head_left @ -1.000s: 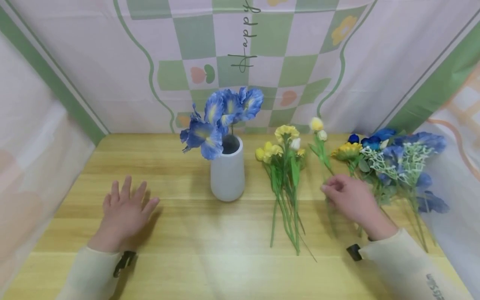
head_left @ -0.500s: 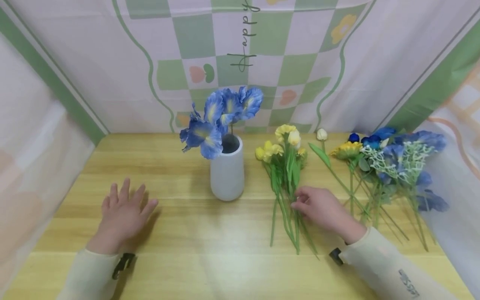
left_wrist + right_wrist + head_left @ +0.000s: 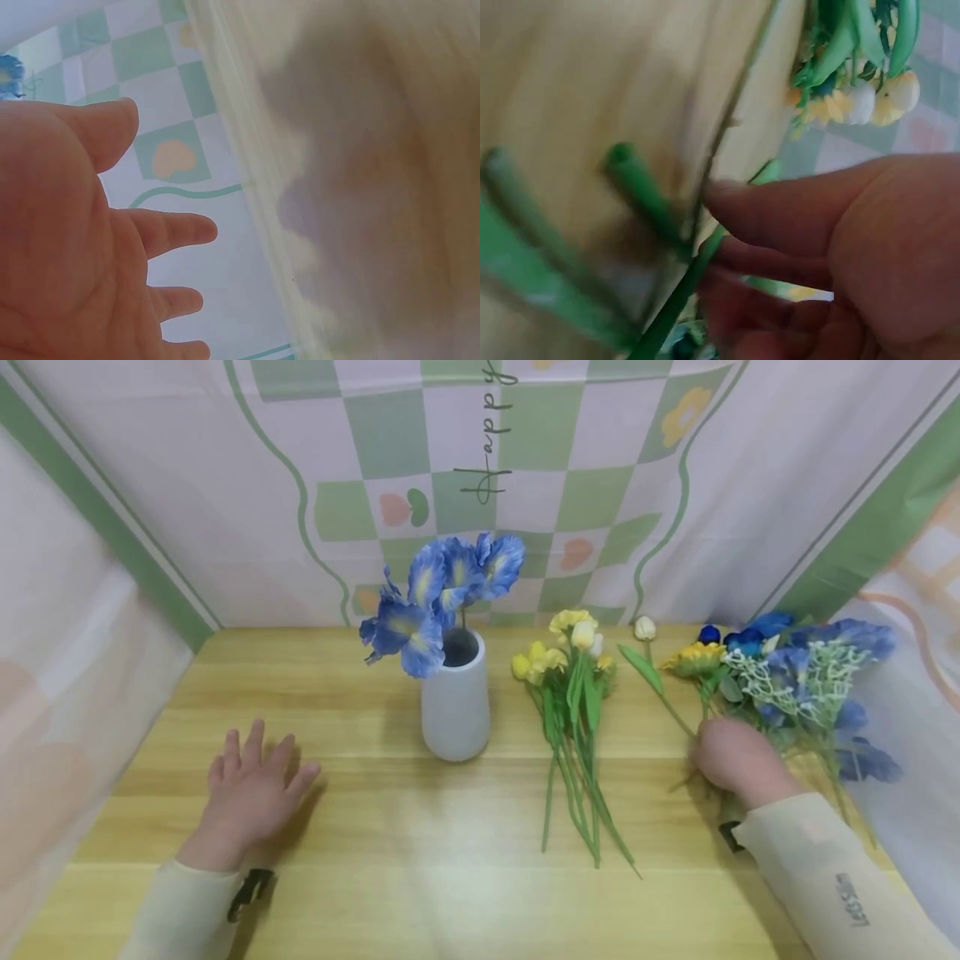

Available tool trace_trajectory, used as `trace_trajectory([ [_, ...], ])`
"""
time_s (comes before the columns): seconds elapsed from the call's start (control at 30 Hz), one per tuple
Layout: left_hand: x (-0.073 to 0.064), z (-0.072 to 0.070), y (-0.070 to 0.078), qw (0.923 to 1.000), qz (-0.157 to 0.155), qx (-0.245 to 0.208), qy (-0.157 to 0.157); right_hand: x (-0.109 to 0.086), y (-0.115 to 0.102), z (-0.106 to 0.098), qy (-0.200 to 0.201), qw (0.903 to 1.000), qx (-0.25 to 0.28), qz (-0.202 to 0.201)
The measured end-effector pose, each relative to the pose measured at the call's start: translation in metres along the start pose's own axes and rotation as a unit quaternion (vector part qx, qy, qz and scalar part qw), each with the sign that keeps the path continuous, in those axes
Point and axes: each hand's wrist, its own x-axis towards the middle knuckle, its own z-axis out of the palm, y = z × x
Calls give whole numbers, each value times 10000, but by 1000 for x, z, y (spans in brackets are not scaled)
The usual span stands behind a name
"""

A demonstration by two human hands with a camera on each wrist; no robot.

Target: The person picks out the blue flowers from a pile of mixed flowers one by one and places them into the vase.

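My right hand (image 3: 738, 760) is at the loose stems on the right, its thumb and curled fingers around the green stem (image 3: 676, 304) of a white tulip (image 3: 645, 627). That tulip lies on the table, its lower stem hidden under the hand. Left of it rests a bunch of yellow and white flowers (image 3: 573, 693), with a pale tulip (image 3: 582, 635) on top. A white vase (image 3: 455, 714) stands upright at the centre, holding blue irises (image 3: 442, 585). My left hand (image 3: 251, 793) is spread over the table's left side, fingers extended, holding nothing.
To the right lies a pile of blue flowers (image 3: 862, 643), a yellow daisy-like flower (image 3: 693, 658) and pale green sprigs (image 3: 828, 681). A checkered cloth (image 3: 465, 435) hangs behind the wooden table (image 3: 360, 860).
My right hand carried a pale yellow-white tulip left, laid it on the bunch and let go. It then moved back right to the white tulip's stem. The left hand barely moved.
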Motion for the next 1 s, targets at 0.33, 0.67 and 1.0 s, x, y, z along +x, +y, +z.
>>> trace_trajectory([
  [0.33, 0, -1, 2, 10000, 13, 4, -31, 0, 8, -2, 327, 9987, 299, -244],
  [0.67, -3, 2, 1, 10000, 4, -17, -11, -20, -33, -17, 454, 9901, 1325, -131],
  [1.0, -3, 1, 3, 10000, 47, -53, -21, -33, -89, -2, 378, 9832, 1642, -698],
])
